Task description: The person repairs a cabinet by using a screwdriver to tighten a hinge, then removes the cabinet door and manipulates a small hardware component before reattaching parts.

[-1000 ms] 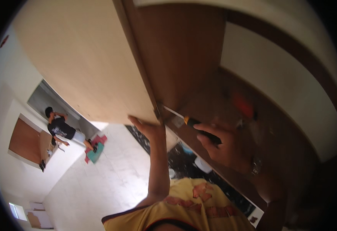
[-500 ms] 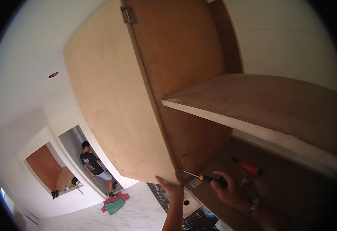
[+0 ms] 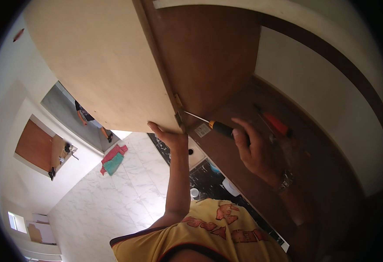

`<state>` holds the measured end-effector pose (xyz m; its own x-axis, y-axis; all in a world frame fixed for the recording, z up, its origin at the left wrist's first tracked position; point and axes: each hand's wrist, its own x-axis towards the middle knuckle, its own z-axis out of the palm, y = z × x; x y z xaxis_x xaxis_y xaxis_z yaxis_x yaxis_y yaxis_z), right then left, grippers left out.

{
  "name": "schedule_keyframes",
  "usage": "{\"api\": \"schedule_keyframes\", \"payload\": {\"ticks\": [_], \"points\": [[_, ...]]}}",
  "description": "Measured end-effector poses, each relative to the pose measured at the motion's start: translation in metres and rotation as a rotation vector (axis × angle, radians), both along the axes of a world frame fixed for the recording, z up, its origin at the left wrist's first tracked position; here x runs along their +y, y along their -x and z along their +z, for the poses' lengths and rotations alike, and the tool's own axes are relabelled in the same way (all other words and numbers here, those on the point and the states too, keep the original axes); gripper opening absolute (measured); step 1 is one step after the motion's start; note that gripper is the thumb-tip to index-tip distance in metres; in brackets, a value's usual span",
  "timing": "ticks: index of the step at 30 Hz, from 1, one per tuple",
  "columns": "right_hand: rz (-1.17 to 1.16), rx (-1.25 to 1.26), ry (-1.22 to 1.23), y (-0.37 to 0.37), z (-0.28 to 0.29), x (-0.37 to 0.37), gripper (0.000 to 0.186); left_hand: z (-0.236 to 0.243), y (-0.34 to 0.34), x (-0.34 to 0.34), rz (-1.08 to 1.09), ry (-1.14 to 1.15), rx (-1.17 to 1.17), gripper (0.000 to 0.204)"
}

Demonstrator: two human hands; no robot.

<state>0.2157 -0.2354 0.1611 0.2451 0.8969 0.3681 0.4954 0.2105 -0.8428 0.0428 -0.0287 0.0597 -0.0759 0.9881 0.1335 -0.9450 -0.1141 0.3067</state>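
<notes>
My left hand (image 3: pixel 169 139) grips the lower edge of the pale wooden cabinet door (image 3: pixel 104 70) near its hinge side. My right hand (image 3: pixel 255 153) holds a black-and-yellow screwdriver (image 3: pixel 220 128), index finger extended, with the metal tip at the small lower hinge (image 3: pixel 178 118) on the door's edge. A red-handled tool (image 3: pixel 276 123) lies on the brown cabinet bottom (image 3: pixel 314 170) to the right of my right hand, beside small items I cannot make out.
Below are a black-marbled counter (image 3: pixel 198 183) with a pale sink (image 3: pixel 196 159) and containers. On the white floor (image 3: pixel 95 218) lie pink and teal cloths (image 3: pixel 115 161). At left a person (image 3: pixel 93 120) in a dark top is partly hidden in a doorway, beside a wall recess (image 3: pixel 34 144) holding small items.
The view tipped up half a second ago and is down again. The co-worker has moved into the doorway, mostly behind the door now. My hands remain at the hinge; the screwdriver stays in my right.
</notes>
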Motion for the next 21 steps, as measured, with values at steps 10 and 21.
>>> {"api": "schedule_keyframes", "payload": {"ticks": [10,21], "points": [[0.029,-0.285,-0.258,0.0,-0.008,0.02,0.043,0.005,-0.008,0.017,0.021,0.007,0.009,0.081],[-0.002,-0.213,-0.18,0.003,0.007,0.023,0.04,0.006,-0.011,0.02,0.013,0.1,0.003,0.082]]}}
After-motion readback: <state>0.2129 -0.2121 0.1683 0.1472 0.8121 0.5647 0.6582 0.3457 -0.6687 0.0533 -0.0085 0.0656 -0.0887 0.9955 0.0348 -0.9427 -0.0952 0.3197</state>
